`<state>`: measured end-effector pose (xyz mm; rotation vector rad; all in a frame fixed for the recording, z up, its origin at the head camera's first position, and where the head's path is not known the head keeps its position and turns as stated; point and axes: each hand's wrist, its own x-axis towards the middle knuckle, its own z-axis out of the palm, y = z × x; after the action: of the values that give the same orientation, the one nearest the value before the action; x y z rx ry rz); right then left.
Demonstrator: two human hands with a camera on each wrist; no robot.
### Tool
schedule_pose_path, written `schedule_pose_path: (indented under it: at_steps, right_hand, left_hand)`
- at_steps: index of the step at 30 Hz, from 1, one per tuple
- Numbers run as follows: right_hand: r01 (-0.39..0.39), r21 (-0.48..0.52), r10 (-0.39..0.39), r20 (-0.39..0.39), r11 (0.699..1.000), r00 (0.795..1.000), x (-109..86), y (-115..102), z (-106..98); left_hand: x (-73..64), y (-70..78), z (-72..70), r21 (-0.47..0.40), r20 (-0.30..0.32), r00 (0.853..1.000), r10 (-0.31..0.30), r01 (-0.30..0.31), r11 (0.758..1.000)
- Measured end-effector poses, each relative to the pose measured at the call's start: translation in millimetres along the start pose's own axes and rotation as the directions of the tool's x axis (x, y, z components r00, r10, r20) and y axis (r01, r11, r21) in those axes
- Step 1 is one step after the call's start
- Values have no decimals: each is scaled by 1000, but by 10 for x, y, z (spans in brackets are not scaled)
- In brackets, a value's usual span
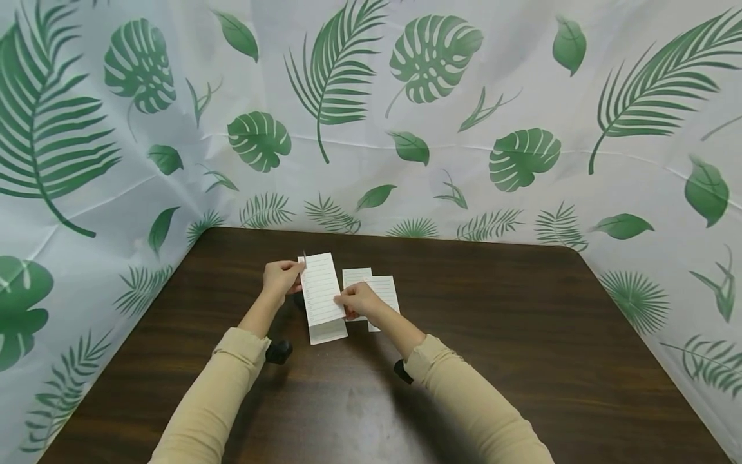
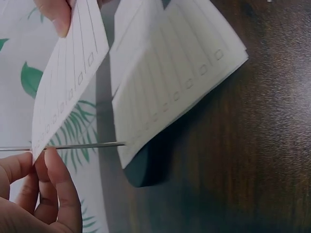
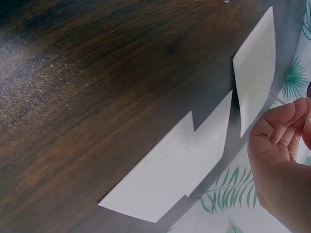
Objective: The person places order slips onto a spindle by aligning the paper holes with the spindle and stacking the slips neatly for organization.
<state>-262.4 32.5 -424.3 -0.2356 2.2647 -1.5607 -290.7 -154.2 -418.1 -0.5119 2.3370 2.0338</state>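
A lined checklist sheet (image 1: pixel 321 287) is raised between both hands. My left hand (image 1: pixel 281 278) pinches its left corner, right where a thin metal spike (image 2: pixel 87 145) passes through the paper. The right hand (image 1: pixel 359 299) pinches the sheet's opposite edge between thumb and fingers. Below it, another lined sheet (image 2: pixel 170 73) sits low on the same spike, over the spike's black base (image 2: pixel 141 167). In the right wrist view, the right fingers are curled at the frame's edge, partly cut off.
Two more lined sheets, a left one (image 1: pixel 355 276) and a right one (image 1: pixel 384 290), overlap on the dark wooden table (image 1: pixel 493 335) beside the right hand. A white curtain with green leaves (image 1: pixel 348 180) hangs behind the table and along its sides.
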Motion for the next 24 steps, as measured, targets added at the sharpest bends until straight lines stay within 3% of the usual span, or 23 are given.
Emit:
schedule_pose_path:
  at_steps: [6,11,13,15,18,19,21,24]
  right_hand:
    - [-74,-30,73,-36,997,997,134,138,44]
    - [-20,-26,21,32,999,999,678,884,41]
    - [-30,-29,31,49,999,998,741,1007,44]
    - [-43,-54,45,32,998,998,547,811,46]
    - [-61,-119,60,-16,991,998,29,263,54]
    - [-57,-123,55,-19,991,998,-55,181,52]
    - [-48,-128,46,-15,991,999,-158,103,40]
    - [-47,-124,46,-8,991,999,-114,192,25]
  left_hand:
    - [11,-99,24,19,-21,1000,19,-19,1000]
    - [1,-159,43,45,-50,999,12,-10,999]
    - [2,-161,52,69,-70,997,14,-9,998]
    - [11,-157,59,96,-99,995,7,3,995]
    - [29,-162,71,134,-134,991,-12,30,991]
    - [31,-168,71,143,-141,990,-17,37,989]
    - [30,-185,67,159,-144,989,-24,47,986]
    - [29,-203,66,180,-143,989,-36,62,982]
